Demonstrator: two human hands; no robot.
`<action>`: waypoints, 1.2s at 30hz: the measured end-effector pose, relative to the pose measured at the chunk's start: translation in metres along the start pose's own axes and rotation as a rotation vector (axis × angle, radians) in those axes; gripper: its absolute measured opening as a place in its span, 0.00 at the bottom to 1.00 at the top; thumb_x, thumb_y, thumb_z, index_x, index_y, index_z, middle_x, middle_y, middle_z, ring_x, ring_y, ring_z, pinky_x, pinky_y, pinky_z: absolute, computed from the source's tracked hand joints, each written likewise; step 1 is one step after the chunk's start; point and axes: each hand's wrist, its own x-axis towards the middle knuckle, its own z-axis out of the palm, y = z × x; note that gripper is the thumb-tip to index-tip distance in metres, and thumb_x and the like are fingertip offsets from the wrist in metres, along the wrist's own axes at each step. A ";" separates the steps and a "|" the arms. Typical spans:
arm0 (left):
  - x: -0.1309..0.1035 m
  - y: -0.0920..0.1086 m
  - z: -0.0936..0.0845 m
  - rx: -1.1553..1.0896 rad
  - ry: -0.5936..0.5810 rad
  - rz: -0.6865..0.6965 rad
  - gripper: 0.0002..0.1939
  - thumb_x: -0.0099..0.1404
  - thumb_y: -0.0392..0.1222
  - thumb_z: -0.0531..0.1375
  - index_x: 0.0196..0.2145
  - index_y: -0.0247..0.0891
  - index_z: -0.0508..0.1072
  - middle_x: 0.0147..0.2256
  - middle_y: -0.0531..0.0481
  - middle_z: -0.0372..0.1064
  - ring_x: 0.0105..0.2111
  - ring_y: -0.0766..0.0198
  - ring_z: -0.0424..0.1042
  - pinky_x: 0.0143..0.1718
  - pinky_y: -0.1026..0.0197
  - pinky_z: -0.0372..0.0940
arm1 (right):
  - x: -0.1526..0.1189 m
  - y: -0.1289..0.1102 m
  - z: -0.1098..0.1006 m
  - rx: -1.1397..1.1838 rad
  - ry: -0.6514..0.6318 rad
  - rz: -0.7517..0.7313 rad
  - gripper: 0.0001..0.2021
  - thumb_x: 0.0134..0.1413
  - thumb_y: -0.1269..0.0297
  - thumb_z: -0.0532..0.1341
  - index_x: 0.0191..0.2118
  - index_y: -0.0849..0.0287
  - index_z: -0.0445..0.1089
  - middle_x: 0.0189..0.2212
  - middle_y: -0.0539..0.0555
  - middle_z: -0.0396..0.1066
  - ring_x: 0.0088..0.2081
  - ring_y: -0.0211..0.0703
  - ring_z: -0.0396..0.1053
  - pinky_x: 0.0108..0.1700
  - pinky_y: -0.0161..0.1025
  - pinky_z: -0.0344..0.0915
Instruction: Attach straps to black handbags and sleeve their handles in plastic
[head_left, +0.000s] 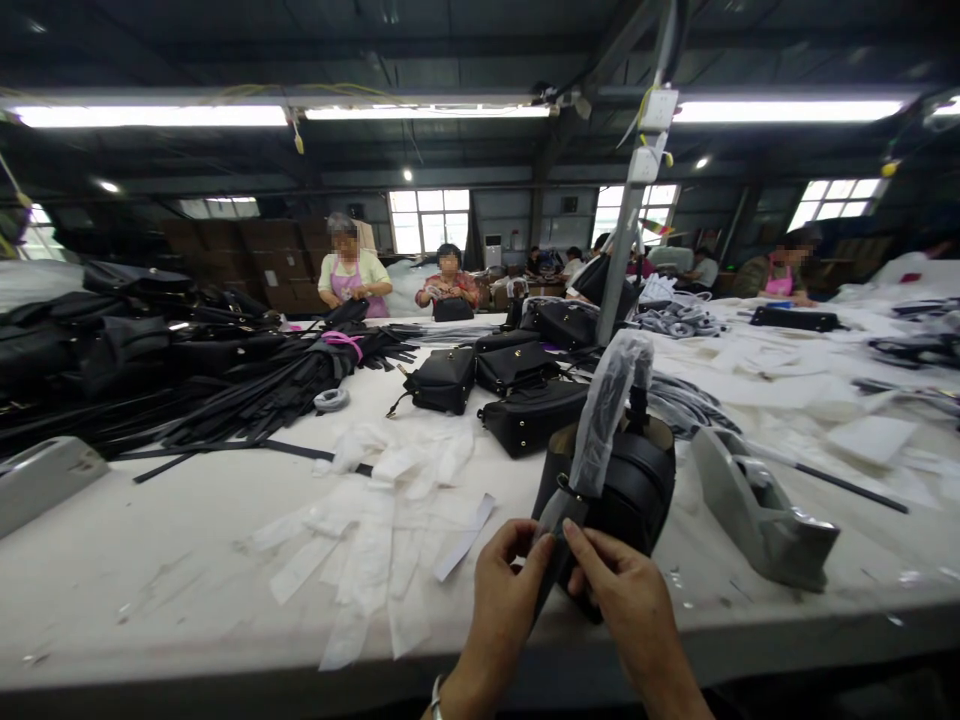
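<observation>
A black handbag (634,480) stands at the table's front edge, its raised handle (606,410) wrapped in clear plastic film. My left hand (514,575) pinches the lower end of the film at the bag's near side, thumb against fingers. Close beside it, my right hand (619,580) has thumb and index finger pressed on the same wrapped strip, its other fingers curled against the bag. The two hands' fingertips nearly meet. Left of the bag, thin white sheets and strips (390,530) lie loosely on the white tabletop (172,570).
A grey tape dispenser (765,510) stands to the right, another (52,480) at far left. Several black bags (442,380) lie beyond the hands, near a metal post (622,250). Black straps (255,390) are heaped at left. People (352,275) work across the table.
</observation>
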 end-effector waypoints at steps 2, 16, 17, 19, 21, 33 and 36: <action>-0.002 0.000 0.002 0.010 0.043 0.026 0.14 0.65 0.51 0.62 0.36 0.36 0.76 0.34 0.46 0.76 0.36 0.57 0.73 0.34 0.62 0.65 | 0.000 0.000 0.000 0.005 0.002 0.004 0.23 0.52 0.42 0.63 0.27 0.60 0.77 0.15 0.49 0.66 0.20 0.37 0.59 0.22 0.33 0.54; -0.012 -0.008 -0.004 0.693 0.068 0.709 0.18 0.72 0.36 0.52 0.54 0.45 0.76 0.28 0.46 0.72 0.27 0.62 0.70 0.28 0.64 0.62 | -0.001 -0.004 0.001 0.185 -0.009 0.065 0.24 0.46 0.41 0.67 0.22 0.62 0.72 0.11 0.49 0.63 0.16 0.33 0.53 0.19 0.32 0.48; -0.012 -0.007 -0.007 0.752 0.046 0.753 0.19 0.72 0.35 0.52 0.55 0.44 0.75 0.27 0.45 0.72 0.27 0.62 0.69 0.27 0.64 0.61 | -0.002 -0.006 0.000 0.195 -0.019 0.069 0.25 0.46 0.41 0.66 0.22 0.62 0.72 0.12 0.50 0.65 0.16 0.33 0.54 0.19 0.32 0.49; -0.012 -0.004 -0.011 0.846 0.004 0.823 0.19 0.72 0.34 0.52 0.55 0.42 0.75 0.26 0.45 0.72 0.25 0.62 0.69 0.25 0.64 0.59 | -0.007 -0.010 -0.001 0.198 -0.034 0.073 0.26 0.48 0.39 0.65 0.22 0.62 0.73 0.14 0.51 0.67 0.17 0.35 0.57 0.20 0.33 0.53; -0.013 -0.003 -0.015 0.888 -0.040 0.860 0.18 0.72 0.35 0.53 0.56 0.40 0.74 0.26 0.44 0.72 0.25 0.61 0.69 0.25 0.63 0.59 | -0.011 -0.013 -0.003 0.154 -0.043 0.047 0.27 0.50 0.38 0.63 0.22 0.62 0.73 0.15 0.53 0.69 0.19 0.37 0.61 0.22 0.33 0.57; -0.045 0.006 -0.047 0.491 -0.109 0.520 0.13 0.71 0.40 0.55 0.47 0.41 0.78 0.31 0.44 0.75 0.28 0.61 0.72 0.32 0.62 0.65 | -0.007 -0.006 -0.008 0.163 -0.111 0.082 0.23 0.51 0.43 0.65 0.24 0.62 0.73 0.09 0.44 0.56 0.16 0.32 0.48 0.21 0.34 0.43; -0.031 0.026 -0.040 0.319 0.041 0.238 0.13 0.71 0.45 0.55 0.38 0.38 0.77 0.31 0.46 0.75 0.31 0.60 0.74 0.34 0.62 0.67 | -0.008 -0.008 -0.008 0.098 -0.132 0.028 0.23 0.54 0.44 0.63 0.22 0.61 0.73 0.12 0.47 0.61 0.18 0.34 0.52 0.23 0.34 0.48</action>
